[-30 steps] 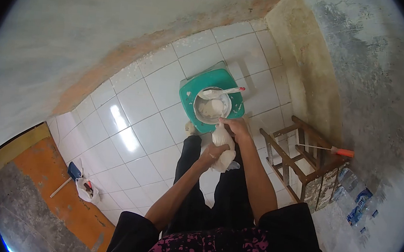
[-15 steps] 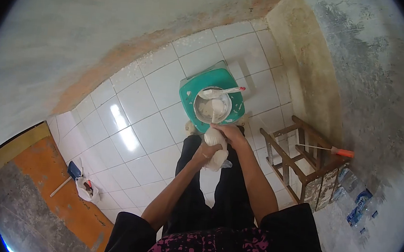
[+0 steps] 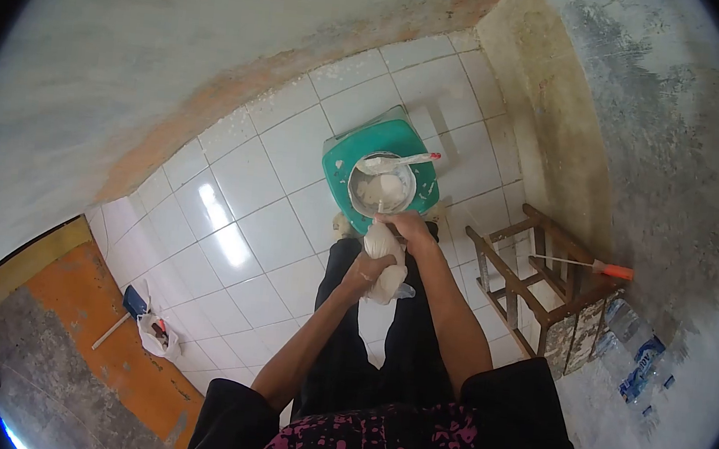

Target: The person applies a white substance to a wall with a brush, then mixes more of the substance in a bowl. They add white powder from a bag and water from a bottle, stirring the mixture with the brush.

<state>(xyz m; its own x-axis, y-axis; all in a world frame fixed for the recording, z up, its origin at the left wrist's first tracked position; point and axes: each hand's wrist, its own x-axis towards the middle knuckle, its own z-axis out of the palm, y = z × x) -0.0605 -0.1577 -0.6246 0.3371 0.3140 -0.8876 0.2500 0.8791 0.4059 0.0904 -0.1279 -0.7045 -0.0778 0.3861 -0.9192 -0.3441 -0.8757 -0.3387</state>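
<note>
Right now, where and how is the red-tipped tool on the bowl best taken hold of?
Probably by its red-tipped handle, coming from the right: that narrow end juts past the rim of the bowl, while the wider, pale end lies over the whitish material inside.

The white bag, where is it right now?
Near the head view's middle, the white bag is in the left hand and right hand, just below the bucket on the green stool.
</note>
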